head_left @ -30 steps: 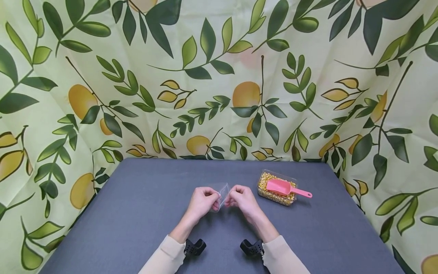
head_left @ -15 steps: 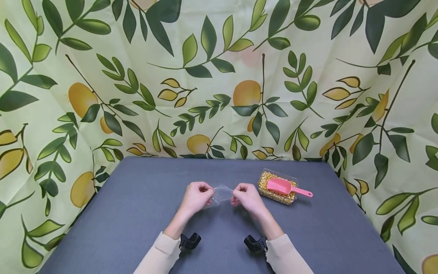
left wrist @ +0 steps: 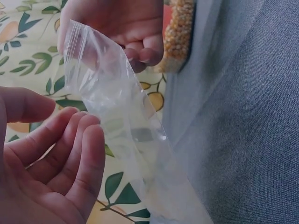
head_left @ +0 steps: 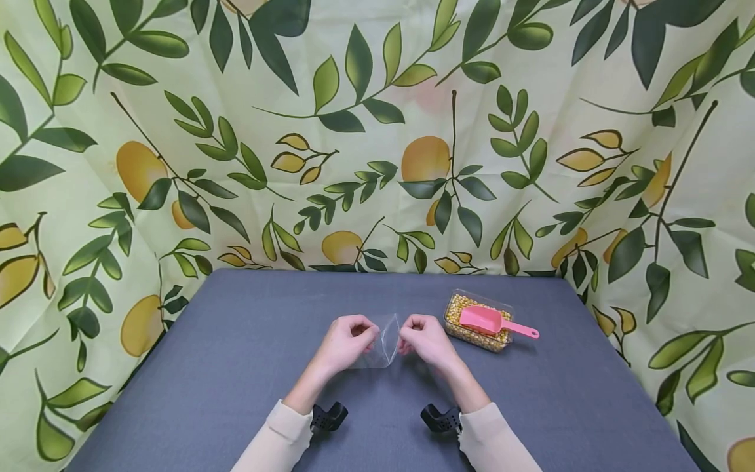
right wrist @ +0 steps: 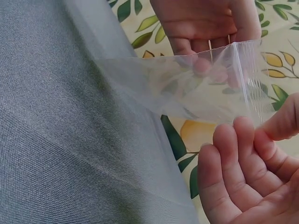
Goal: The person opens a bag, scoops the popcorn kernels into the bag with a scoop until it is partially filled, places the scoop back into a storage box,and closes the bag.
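A clear plastic zip bag [head_left: 377, 352] is held up between both hands over the table, its zip strip [right wrist: 243, 79] along the edge at the fingers. With thumb and curled fingers my left hand [head_left: 348, 341] pinches one side of the bag near its mouth. Opposite it, my right hand [head_left: 426, 336] pinches the other side of the mouth between thumb and forefinger, seen close in the right wrist view. Between the hands, the mouth shows a narrow gap in the head view. Nothing shows inside the film.
Beyond my right hand stands a clear tub [head_left: 466, 337] of yellow corn kernels [head_left: 457, 308]. A pink scoop [head_left: 486, 320] lies on the kernels, its handle sticking out over the right side. The dark grey table [head_left: 265, 314] meets a leaf-and-fruit-patterned cloth [head_left: 354, 196] behind and at both sides.
The hands have moved a little apart, and the bag between them has shifted and turned so its mouth edge stands upright. The tub and scoop stay in place.
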`<action>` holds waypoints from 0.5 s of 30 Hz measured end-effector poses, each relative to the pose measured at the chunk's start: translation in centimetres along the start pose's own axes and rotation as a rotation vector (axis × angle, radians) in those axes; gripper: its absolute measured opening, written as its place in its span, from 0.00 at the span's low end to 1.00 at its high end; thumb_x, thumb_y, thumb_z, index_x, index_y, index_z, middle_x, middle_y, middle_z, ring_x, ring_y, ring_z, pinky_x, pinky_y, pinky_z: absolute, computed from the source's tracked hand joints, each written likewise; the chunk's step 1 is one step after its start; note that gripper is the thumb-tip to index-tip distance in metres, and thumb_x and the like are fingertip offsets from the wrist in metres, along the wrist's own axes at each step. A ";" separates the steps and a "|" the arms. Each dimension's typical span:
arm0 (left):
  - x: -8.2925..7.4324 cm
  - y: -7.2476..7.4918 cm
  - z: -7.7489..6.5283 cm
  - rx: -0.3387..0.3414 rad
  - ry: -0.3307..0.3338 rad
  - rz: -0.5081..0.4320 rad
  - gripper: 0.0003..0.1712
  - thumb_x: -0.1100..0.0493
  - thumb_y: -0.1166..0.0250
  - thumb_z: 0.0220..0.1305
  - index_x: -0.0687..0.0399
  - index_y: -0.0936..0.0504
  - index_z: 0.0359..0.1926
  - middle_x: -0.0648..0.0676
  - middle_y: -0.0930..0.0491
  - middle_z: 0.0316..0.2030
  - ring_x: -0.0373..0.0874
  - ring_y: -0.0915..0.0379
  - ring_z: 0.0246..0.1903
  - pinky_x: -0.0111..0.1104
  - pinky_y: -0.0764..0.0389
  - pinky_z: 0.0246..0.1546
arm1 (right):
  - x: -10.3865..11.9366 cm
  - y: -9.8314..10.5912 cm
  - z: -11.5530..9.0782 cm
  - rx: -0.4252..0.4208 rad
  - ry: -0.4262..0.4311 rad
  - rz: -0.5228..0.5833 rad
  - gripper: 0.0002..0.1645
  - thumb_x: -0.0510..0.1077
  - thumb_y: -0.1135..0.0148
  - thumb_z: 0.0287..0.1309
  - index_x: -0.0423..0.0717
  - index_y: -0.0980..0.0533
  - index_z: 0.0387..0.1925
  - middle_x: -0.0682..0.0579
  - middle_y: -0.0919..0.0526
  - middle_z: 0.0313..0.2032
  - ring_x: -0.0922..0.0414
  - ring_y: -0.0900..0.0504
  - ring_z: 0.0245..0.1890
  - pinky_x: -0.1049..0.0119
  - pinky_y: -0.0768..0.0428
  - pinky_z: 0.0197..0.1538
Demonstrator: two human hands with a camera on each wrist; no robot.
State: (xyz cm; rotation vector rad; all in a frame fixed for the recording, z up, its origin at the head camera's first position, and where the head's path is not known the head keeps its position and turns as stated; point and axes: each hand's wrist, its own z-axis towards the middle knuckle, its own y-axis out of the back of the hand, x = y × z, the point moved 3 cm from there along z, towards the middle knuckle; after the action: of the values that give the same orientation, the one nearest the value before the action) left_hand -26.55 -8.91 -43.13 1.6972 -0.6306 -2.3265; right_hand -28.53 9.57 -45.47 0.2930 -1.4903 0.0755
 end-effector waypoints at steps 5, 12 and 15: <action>-1.0 0.3 -0.4 0.015 -0.111 0.013 0.10 0.58 0.35 0.61 0.58 0.17 0.42 0.50 0.18 0.35 0.42 0.23 0.35 0.36 0.23 0.40 | 1.6 0.1 -0.7 0.049 -0.013 0.029 0.06 0.30 0.49 0.53 0.29 0.28 0.24 0.35 0.20 0.23 0.50 0.19 0.22 0.57 0.19 0.32; 0.4 -0.8 -0.7 0.233 -0.160 0.200 0.62 0.36 0.23 0.38 0.30 0.48 0.72 0.43 0.47 0.70 0.43 0.53 0.69 0.51 0.41 0.62 | 3.1 0.1 -1.6 0.134 -0.005 0.100 0.08 0.28 0.52 0.57 0.29 0.30 0.24 0.43 0.21 0.22 0.53 0.21 0.23 0.56 0.19 0.35; 0.4 -1.3 -0.8 0.269 -0.185 0.253 0.69 0.38 0.21 0.35 0.32 0.56 0.74 0.46 0.53 0.73 0.46 0.58 0.71 0.53 0.44 0.63 | 3.2 0.0 -1.6 0.171 0.011 0.113 0.07 0.27 0.53 0.56 0.26 0.31 0.25 0.45 0.23 0.22 0.54 0.21 0.24 0.56 0.19 0.35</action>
State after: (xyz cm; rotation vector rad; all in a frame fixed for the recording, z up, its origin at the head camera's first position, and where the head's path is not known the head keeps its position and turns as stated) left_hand -25.85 -8.11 -44.26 1.4054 -1.1669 -2.3119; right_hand -26.68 9.50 -42.38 0.3454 -1.4910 0.2959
